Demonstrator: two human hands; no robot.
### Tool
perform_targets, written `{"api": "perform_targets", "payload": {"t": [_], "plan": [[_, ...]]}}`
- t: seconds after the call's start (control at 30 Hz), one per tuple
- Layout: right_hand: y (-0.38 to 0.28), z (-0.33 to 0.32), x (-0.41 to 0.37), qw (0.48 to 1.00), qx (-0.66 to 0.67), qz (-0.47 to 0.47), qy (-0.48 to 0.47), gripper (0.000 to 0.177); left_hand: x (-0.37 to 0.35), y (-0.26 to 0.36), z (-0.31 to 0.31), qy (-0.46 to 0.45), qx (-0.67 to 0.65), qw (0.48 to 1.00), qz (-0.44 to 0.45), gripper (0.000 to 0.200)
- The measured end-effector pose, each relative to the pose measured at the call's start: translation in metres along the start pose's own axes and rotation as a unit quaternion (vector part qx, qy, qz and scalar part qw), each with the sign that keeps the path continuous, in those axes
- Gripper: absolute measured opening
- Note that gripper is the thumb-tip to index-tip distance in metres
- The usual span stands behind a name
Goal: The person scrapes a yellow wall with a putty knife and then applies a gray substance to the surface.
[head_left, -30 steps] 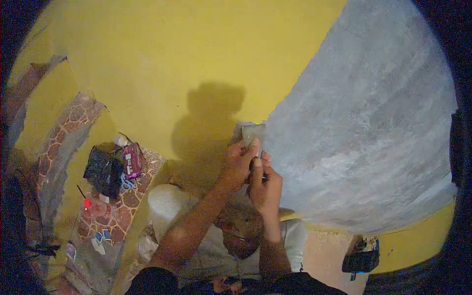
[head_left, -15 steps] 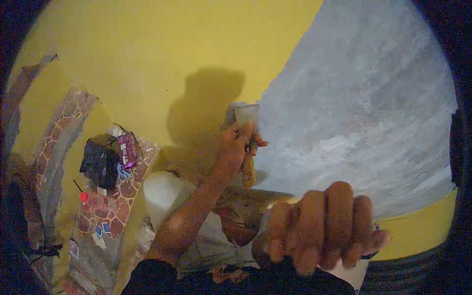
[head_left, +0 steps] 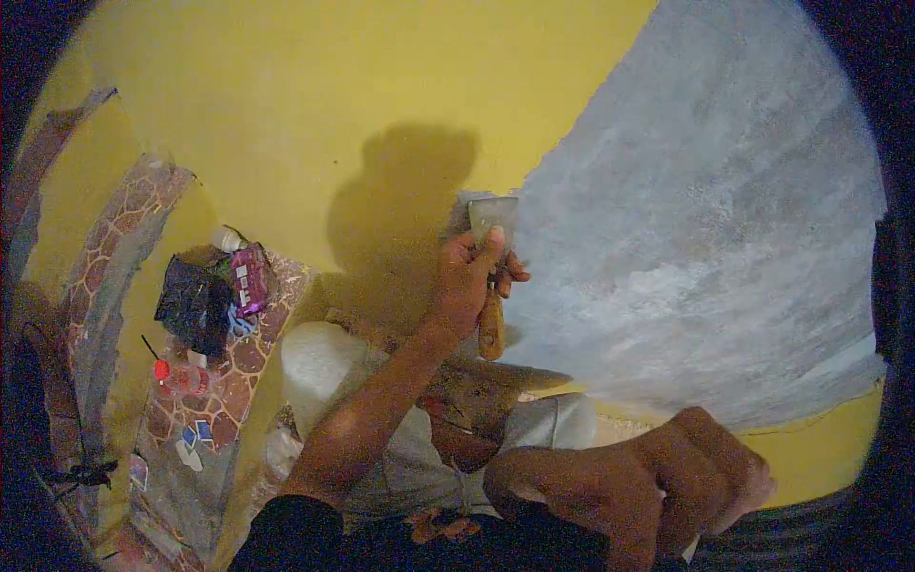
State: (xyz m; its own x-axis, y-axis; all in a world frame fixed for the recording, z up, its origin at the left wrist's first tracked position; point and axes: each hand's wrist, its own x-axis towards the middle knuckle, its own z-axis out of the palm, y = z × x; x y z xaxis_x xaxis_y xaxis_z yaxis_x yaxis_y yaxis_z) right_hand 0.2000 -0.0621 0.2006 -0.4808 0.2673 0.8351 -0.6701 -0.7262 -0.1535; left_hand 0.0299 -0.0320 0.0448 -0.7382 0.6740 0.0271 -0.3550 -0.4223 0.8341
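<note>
Scraper (head_left: 493, 215) points blade up by the wall (head_left: 286, 124), pinched by the left hand (head_left: 472, 272), forearm slanting upward. Right hand (head_left: 639, 477) curls low, near the camera; whether it grips anything is unclear. Bag (head_left: 193, 305) contents are hidden.

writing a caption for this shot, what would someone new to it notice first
Probably the wall's split: bright yellow paint on the left against a large rough grey patch on the right. At their meeting edge, near the middle, the left hand holds a scraper, its wooden handle pointing down. The right hand looms large at the lower right.
</note>
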Motion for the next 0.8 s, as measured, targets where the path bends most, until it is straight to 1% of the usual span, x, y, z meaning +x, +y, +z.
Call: {"api": "perform_targets", "payload": {"t": [0.1, 0.3, 0.57, 0.63, 0.7, 0.73, 0.8], "plan": [[-0.003, 0.0, 0.001, 1.0, -0.01, 0.008, -0.013, 0.054, 0.002, -0.004, -0.003, -0.021, 0.001, 1.0, 0.021, 0.037], [-0.008, -0.001, 0.001, 0.999, -0.029, 0.017, -0.036, 0.052, -0.002, 0.002, -0.001, -0.006, -0.002, 1.0, 0.005, 0.037], [-0.012, 0.001, 0.003, 0.995, -0.054, 0.035, -0.072, 0.053, 0.002, -0.004, -0.001, -0.014, -0.016, 1.0, 0.019, 0.035], [-0.003, 0.003, 0.004, 0.995, -0.056, 0.036, -0.076, 0.054, 0.003, -0.005, -0.002, -0.014, -0.027, 0.999, 0.019, 0.035], [0.019, 0.009, 0.004, 0.993, -0.051, -0.104, -0.023, 0.053, 0.002, -0.003, -0.003, -0.008, -0.008, 1.0, 0.013, 0.036], [0.018, 0.005, 0.001, 0.993, -0.051, -0.104, -0.023, 0.053, 0.001, -0.002, -0.003, -0.008, -0.008, 1.0, 0.013, 0.036], [0.02, -0.001, -0.003, 0.986, -0.023, -0.16, -0.048, 0.054, 0.0, 0.0, -0.003, -0.008, 0.003, 1.0, -0.001, 0.036]]}}
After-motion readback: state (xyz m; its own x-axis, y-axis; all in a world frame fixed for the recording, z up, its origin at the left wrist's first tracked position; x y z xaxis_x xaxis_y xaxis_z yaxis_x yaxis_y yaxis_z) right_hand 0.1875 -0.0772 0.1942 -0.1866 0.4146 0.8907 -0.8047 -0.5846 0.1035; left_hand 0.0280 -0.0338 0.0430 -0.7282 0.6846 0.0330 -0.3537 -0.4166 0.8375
